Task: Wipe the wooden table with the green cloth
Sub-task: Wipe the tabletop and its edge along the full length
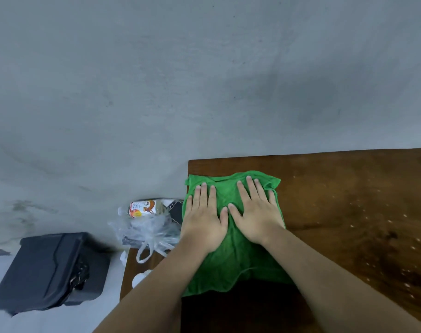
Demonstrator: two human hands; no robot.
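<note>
Head camera looks down on both of my hands pressed flat on the green cloth (231, 255), which lies spread over the near-left corner area of the wooden table (348, 212). My left hand (202, 217) rests palm down on the cloth's left part, fingers straight and only slightly apart, gripping nothing; its outer edge sits about where the cloth reaches the table's left edge. My right hand (257, 212) lies palm down just beside it, fingers spread a little wider, also flat and holding nothing, only pushing on the fabric. The two thumbs nearly meet over the middle of the cloth. The cloth's far edge is rumpled just beyond my fingertips and stops short of the table's far edge; its near edge curls in a wavy line between my forearms. To the right of the cloth the brown tabletop shows scattered pale specks and some darker blotches. Left of the table, lower down, a clear plastic bag (149, 234) sits on a second wooden surface (137, 267), with a bottle (144, 207) bearing an orange and white label lying by it. Farther left a black case (51, 270) lies on the pale grey floor (156, 80).
</note>
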